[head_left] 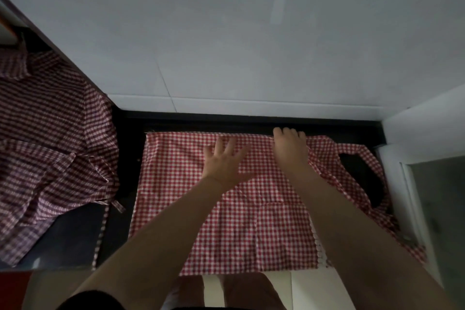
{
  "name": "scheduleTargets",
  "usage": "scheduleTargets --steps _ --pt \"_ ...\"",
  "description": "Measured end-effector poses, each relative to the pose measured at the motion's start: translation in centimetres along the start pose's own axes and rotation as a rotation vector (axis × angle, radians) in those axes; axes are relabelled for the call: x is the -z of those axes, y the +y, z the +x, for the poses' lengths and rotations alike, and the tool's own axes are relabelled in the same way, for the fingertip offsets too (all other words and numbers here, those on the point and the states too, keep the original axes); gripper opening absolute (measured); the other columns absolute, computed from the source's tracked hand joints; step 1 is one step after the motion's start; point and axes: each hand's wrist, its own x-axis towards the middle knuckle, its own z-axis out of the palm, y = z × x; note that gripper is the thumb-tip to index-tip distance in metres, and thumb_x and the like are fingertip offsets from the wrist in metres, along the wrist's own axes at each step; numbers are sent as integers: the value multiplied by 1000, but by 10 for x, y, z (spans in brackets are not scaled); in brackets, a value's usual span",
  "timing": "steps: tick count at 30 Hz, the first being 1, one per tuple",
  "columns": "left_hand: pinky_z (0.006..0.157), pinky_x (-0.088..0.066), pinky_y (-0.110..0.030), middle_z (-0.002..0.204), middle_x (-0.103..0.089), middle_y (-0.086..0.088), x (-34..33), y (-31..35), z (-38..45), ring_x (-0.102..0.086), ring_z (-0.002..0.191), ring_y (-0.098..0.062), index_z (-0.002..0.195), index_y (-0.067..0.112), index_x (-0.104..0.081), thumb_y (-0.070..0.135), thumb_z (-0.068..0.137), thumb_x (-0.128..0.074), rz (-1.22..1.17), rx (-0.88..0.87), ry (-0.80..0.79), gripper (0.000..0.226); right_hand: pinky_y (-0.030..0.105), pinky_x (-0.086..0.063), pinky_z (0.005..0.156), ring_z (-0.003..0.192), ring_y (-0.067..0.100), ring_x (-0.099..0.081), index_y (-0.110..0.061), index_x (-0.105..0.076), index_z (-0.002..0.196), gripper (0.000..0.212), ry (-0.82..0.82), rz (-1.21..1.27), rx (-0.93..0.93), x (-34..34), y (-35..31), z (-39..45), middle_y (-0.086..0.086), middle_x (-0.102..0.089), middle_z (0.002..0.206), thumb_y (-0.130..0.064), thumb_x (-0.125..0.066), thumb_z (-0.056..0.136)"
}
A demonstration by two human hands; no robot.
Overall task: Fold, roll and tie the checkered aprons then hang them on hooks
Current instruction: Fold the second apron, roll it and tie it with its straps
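Leftmost, a heap [50, 138] of darker checkered cloth lies crumpled on the dark counter [123, 158], well apart from both hands. To its right, a red-and-white checkered apron [181, 184] is spread flat on the same counter, its far edge running along the base of the white tiled wall [226, 33]. A patch pocket [281, 219] shows near the apron's middle.

The left hand [225, 163] rests palm down on the upper middle of the apron, fingers straight and spread, pressing the cloth and gripping nothing. Just beside it, the right hand [289, 148] sits at the apron's far edge with its fingers curled over that edge; whether they actually pinch the cloth cannot be told from this view. The two hands are close but not touching.

Farther right, the apron's neck loop [364, 156] lies open on the counter, next to a white ledge [392, 171].
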Motion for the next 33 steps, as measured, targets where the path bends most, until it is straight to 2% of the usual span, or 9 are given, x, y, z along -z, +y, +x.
scheduleTargets --steps 7,11,16,19,23,25,27,30,33 --pt "112 -8 -73 164 10 -14 -8 9 5 10 146 -51 156 27 -8 98 66 -20 94 229 -46 115 43 -40 101 117 33 -57 -11 -55 125 31 -20 92 -265 7 66 -15 14 -62 125 -18 -49 95" --pt "114 -8 -70 164 7 -17 -5 13 0 6 148 -48 156 20 -14 97 67 -13 76 318 -33 118 39 -41 108 127 32 -55 -14 -59 135 44 -225 341 -316 16 97 -13 14 -57 139 -32 -57 96" --pt "117 -15 -63 163 3 -23 -6 29 9 1 150 -42 154 11 -15 96 68 -26 15 400 18 122 37 -50 101 107 25 -66 -9 -66 125 62 -561 767 -324 37 123 1 8 -68 123 -37 -86 75" --pt "116 -16 -66 161 7 -27 -11 32 16 2 148 -47 156 23 12 98 60 -38 25 399 -3 131 34 -54 89 97 21 -67 -7 -69 117 52 -660 861 -366 45 136 10 7 -70 115 -32 -86 75" --pt "113 -13 -70 158 16 -30 -8 30 26 8 145 -53 150 42 24 93 57 -53 15 359 -62 130 32 -54 86 95 25 -69 -7 -70 107 29 -542 972 -394 48 146 25 10 -72 108 -23 -77 85" --pt "114 -11 -70 158 18 -30 -6 29 28 11 145 -53 150 42 22 92 57 -55 20 357 -84 131 27 -49 68 83 23 -66 -7 -70 97 24 -412 781 -363 47 139 32 12 -72 100 -28 -75 87" --pt "114 -10 -69 158 19 -29 -7 28 28 11 145 -52 151 39 21 92 57 -56 18 367 -88 133 28 -44 59 81 27 -66 -3 -70 92 38 -310 542 -345 41 126 34 15 -72 99 -41 -72 88" --pt "115 -9 -68 159 18 -26 -8 26 25 13 146 -49 152 35 21 92 55 -57 9 380 -80 137 37 -51 78 103 34 -66 -4 -67 112 53 -225 399 -415 31 112 30 15 -68 114 -51 -69 88" --pt "115 -7 -67 160 19 -23 -8 21 20 14 147 -47 153 33 21 91 53 -59 7 365 -92 141 38 -50 82 107 33 -64 -6 -64 115 51 -200 346 -424 31 104 23 14 -67 117 -49 -69 89"
